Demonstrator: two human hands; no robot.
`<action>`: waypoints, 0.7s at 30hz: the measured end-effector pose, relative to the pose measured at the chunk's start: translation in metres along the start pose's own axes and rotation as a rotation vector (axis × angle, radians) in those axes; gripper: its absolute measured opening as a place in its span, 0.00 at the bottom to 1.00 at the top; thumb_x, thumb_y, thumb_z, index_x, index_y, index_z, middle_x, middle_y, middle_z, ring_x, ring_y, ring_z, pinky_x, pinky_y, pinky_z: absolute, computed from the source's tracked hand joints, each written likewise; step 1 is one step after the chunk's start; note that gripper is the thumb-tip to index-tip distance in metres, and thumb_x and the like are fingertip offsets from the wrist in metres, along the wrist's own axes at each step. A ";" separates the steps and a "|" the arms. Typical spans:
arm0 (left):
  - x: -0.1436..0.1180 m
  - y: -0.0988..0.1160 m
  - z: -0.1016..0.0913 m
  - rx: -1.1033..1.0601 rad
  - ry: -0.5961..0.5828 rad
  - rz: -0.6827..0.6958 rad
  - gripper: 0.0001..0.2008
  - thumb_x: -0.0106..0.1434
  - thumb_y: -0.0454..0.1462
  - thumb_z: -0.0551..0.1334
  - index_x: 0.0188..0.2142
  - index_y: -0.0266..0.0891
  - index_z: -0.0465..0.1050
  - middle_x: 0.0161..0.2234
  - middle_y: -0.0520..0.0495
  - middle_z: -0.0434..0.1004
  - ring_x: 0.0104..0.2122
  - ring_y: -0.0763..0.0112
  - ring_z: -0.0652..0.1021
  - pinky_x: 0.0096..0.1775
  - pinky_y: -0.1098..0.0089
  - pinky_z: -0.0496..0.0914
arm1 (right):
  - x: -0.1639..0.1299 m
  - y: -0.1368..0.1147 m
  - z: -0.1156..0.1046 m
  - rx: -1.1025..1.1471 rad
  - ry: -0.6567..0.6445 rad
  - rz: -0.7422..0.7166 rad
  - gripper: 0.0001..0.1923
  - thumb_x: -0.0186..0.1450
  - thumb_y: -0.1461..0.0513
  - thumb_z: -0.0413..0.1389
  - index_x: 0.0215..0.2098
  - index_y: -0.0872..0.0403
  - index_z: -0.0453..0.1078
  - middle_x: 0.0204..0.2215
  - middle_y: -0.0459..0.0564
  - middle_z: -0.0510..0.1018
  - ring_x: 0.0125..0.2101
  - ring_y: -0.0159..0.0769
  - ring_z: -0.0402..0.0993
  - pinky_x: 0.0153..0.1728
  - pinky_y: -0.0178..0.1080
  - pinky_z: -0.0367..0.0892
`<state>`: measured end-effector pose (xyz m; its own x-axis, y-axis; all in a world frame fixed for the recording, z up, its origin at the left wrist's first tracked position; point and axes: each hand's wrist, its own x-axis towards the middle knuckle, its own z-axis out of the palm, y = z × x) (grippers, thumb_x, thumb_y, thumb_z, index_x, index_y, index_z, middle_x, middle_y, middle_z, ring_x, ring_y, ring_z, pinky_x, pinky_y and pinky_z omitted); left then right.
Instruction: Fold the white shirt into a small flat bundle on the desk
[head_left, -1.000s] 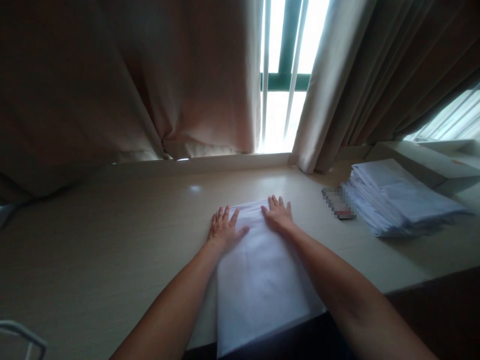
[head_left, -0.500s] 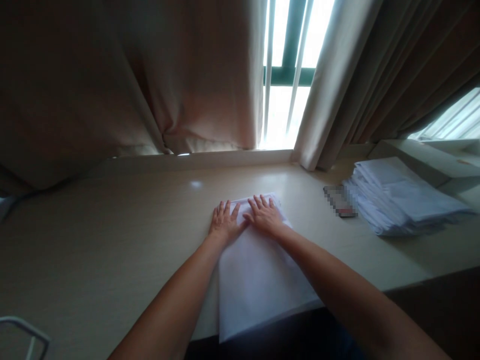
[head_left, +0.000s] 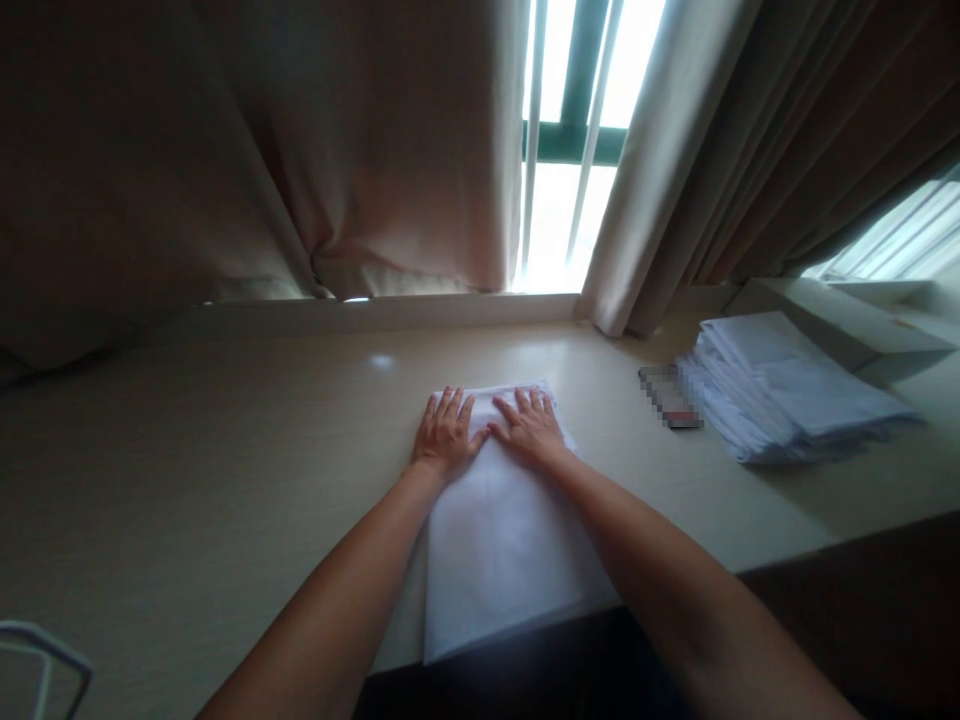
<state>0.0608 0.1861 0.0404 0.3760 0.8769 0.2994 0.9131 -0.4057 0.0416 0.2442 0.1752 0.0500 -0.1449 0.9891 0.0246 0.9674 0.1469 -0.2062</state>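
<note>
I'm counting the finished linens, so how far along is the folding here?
Done: a stack of folded white cloths sits at the right of the table. In hand: left hand and right hand press flat on the white cloth, which overhangs the edge. No unfolded pile shows.

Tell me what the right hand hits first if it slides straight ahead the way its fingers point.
Probably the sill ledge under the curtain. The right hand lies flat on the cloth; beyond its far edge the desk looks bare.

White cloth [head_left: 502, 530] smooth, matt; table [head_left: 225, 480] pale wood-grain, slight sheen; curtains [head_left: 360, 150] heavy matt fabric.
</note>
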 end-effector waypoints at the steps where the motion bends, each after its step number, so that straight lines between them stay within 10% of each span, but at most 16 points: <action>1: -0.004 0.002 -0.001 -0.005 0.014 0.025 0.33 0.67 0.51 0.45 0.64 0.33 0.56 0.66 0.38 0.53 0.67 0.59 0.49 0.66 0.55 0.40 | 0.000 0.000 0.000 0.001 -0.002 0.005 0.34 0.67 0.39 0.35 0.67 0.39 0.49 0.69 0.48 0.44 0.67 0.53 0.36 0.62 0.53 0.27; 21: -0.152 0.024 -0.043 -0.342 -0.110 0.055 0.37 0.65 0.55 0.48 0.68 0.42 0.45 0.68 0.43 0.46 0.68 0.58 0.46 0.65 0.51 0.46 | -0.002 -0.005 -0.001 -0.066 -0.049 0.031 0.36 0.68 0.39 0.32 0.69 0.41 0.44 0.69 0.49 0.43 0.67 0.51 0.34 0.62 0.53 0.27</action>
<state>0.0186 0.0318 0.0367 0.4546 0.8665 0.2062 0.7924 -0.4991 0.3508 0.2394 0.1721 0.0519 -0.1230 0.9920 -0.0291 0.9830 0.1177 -0.1410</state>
